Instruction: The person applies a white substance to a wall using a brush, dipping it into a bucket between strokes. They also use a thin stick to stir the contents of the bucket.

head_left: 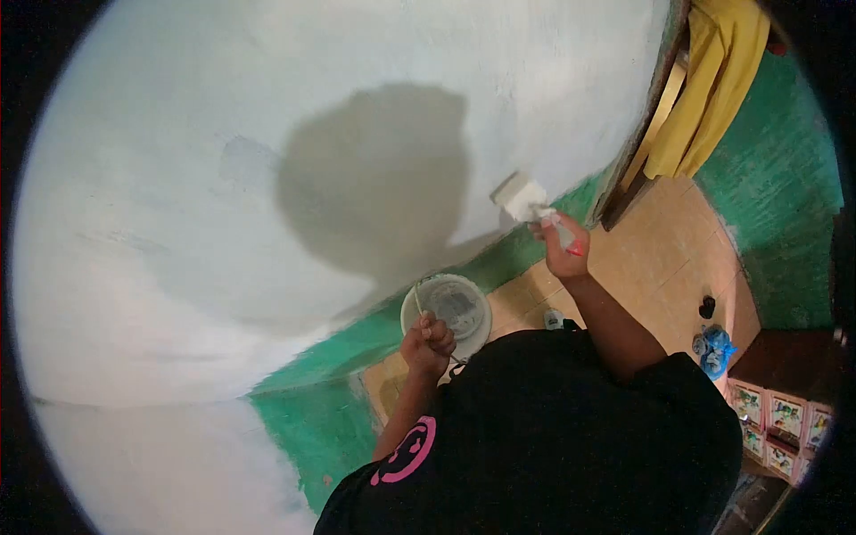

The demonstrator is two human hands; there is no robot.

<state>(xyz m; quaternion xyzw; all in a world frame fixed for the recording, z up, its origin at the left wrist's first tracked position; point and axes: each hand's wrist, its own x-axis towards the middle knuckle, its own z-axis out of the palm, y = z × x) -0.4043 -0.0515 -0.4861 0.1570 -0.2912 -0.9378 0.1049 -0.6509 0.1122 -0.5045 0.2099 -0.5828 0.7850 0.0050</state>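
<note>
My right hand [567, 250] is closed round the handle of a paintbrush [521, 197], whose wide head is coated in white and lies close to the wall [499, 98]. A bit of red shows at the handle's end. Down and to the left, my left hand [429, 344] grips the thin handle of a white bucket [485, 314]. Greyish-white paint [456, 303] shows inside the bucket. Most of the wall is whitish, with a green strip [357, 339] along its lower part. A large round shadow falls across the white area.
A yellow curtain [713, 89] hangs by the doorway frame [637, 174] at upper right. Tan tiles cover the floor [660, 241]. At right stand a pink drawer unit [785, 412] and a blue plastic bag [714, 351], with a small dark object [707, 307] nearby.
</note>
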